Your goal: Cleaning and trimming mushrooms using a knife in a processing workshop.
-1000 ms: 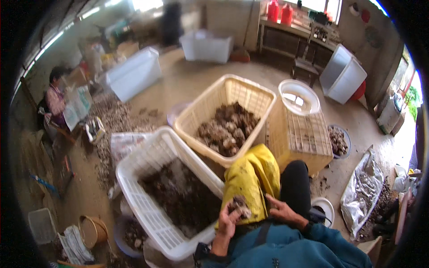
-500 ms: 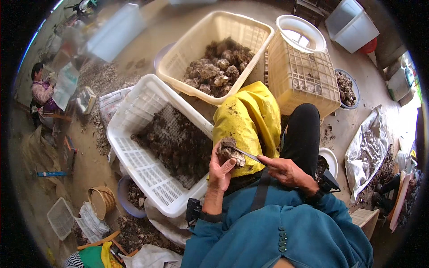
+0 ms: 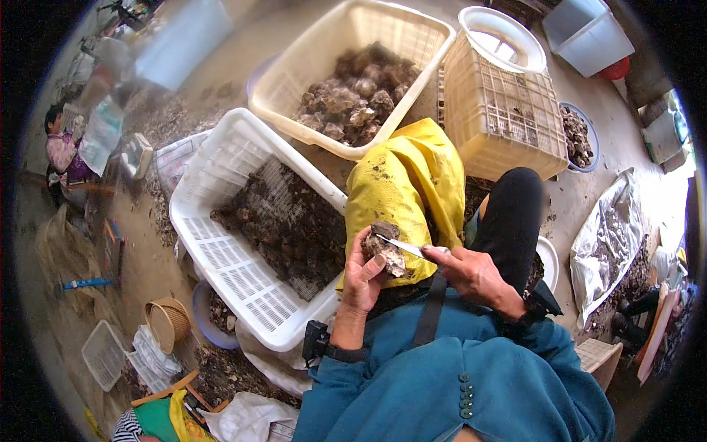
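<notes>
My left hand (image 3: pixel 361 283) cups a muddy, rough-shelled oyster (image 3: pixel 389 259) over my lap, its thumb pressed on the near side. In my right hand (image 3: pixel 475 276) is a small knife (image 3: pixel 407 247), the blade pointing left with its tip touching the dark, muddy upper part of the shell. The knife's handle is mostly hidden by my fingers. Under both hands a mud-spotted yellow cloth (image 3: pixel 383 184) covers my left leg. Beside my left hand stands a white slotted crate (image 3: pixel 247 295) with dark mud and dirty oysters in it.
Beyond my knee, a cream crate (image 3: pixel 283 124) holds a heap of oysters (image 3: pixel 361 96). An upturned crate (image 3: pixel 508 121) to its right carries a white ring-shaped rim (image 3: pixel 534 44). A blue basin (image 3: pixel 589 144) of shells stands farther right. Another person (image 3: pixel 70 151) sits at far left.
The knife blade has shifted and its flat face now shows bright against the oyster. My right hand has turned slightly. The whole view has tilted a little.
</notes>
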Motion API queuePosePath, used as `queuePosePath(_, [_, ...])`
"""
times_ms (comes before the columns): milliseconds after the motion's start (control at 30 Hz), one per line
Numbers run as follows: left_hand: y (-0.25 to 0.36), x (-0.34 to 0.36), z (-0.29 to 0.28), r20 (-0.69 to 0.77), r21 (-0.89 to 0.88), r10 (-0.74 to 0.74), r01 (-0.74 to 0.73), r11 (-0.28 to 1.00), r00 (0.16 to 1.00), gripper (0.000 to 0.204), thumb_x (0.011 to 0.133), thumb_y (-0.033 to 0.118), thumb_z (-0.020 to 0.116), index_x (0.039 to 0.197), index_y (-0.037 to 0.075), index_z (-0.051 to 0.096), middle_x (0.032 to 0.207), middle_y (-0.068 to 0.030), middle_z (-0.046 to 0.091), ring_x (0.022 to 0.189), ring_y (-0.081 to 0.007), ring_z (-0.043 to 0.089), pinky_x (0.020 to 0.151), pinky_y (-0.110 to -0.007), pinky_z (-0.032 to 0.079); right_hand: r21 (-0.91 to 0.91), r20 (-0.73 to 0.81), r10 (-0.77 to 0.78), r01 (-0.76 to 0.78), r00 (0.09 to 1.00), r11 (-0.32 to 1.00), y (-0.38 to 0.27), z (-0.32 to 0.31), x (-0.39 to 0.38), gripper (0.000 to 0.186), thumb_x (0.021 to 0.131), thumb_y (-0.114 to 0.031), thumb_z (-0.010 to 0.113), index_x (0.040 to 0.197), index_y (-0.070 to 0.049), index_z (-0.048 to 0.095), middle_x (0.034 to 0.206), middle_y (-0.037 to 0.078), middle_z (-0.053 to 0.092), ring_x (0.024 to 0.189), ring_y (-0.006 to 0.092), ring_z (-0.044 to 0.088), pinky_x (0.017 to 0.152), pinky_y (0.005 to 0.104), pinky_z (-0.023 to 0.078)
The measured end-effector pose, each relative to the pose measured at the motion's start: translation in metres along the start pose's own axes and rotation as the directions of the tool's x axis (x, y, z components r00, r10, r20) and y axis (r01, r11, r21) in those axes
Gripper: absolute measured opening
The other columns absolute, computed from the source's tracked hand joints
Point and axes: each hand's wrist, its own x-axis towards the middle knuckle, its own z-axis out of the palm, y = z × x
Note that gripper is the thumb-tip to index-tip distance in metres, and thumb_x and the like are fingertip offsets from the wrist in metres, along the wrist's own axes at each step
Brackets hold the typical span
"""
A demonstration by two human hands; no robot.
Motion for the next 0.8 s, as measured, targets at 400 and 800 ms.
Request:
queuePosePath(400, [0.004, 0.000, 0.002, 0.026, 0.110, -0.055, 0.052, 0.993, 0.998, 0.062, 0.074, 0.012, 0.066, 0.127, 0.003, 0.037, 0.113, -0.0094, 0.052, 0.101, -0.0210, 0.054, 0.087, -0.034, 0.046, 0.073, 0.125, 0.070, -0.079, 0.990, 0.994, -0.022, -0.007, 0.039, 0.064, 0.079, -0.011, 0.057, 0.136, -0.026, 0.032, 0.075, 0.013, 0.051, 0.066, 0.0318, 0.055, 0.056, 0.0410, 0.045])
queuePosePath(800, [0.008, 0.005, -0.001, 0.024, 0.049, -0.099, 0.097, 0.994, 0.995, 0.067, 0.062, 0.012, 0.063, 0.124, 0.001, 0.041, 0.112, -0.0125, 0.054, 0.101, -0.0247, 0.056, 0.088, -0.035, 0.047, 0.805, 0.095, 0.110, -0.141, 0.989, 0.576, -0.015, -0.004, 0.049, 0.055, 0.080, -0.002, 0.047, 0.133, 0.000, 0.035, 0.135, 0.012, 0.042, 0.126, 0.0196, 0.036, 0.104, 0.0291, 0.027])
